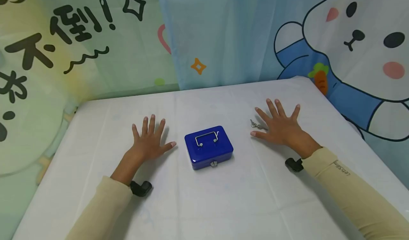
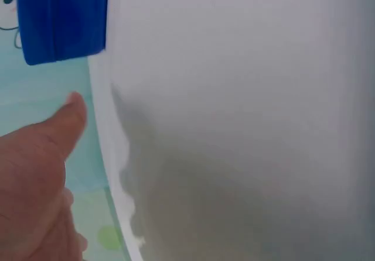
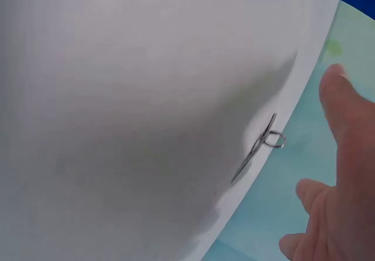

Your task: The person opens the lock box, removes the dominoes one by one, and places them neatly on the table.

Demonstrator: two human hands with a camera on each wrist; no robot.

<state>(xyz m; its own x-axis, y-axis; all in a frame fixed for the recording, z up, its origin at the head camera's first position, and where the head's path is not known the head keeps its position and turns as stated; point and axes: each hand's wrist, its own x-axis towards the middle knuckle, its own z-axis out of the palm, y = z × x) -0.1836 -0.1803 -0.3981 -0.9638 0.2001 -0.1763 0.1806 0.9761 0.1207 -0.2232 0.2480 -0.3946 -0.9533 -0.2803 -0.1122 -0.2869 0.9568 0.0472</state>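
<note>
A blue metal cash box (image 1: pixel 209 149) with a wire handle on its lid and a silver lock on the front sits mid-table, lid down. To its left my left hand (image 1: pixel 148 142) is spread with straight fingers and holds nothing; its thumb points toward the box. My right hand (image 1: pixel 281 126) is likewise spread on the other side, beside a pair of small keys on a ring (image 1: pixel 254 124), partly hidden by the hand in the head view. In the right wrist view the keys (image 3: pixel 255 150) lie on the cloth, apart from the fingers. The box (image 2: pixel 64 21) shows partly in the left wrist view.
A white cloth (image 1: pixel 204 204) with faint creases covers the table. Behind it hangs a printed curtain (image 1: pixel 217 30) with cartoon figures and lettering. Each wrist carries a black camera mount, the left one (image 1: pixel 141 189) and the right one (image 1: pixel 294 164).
</note>
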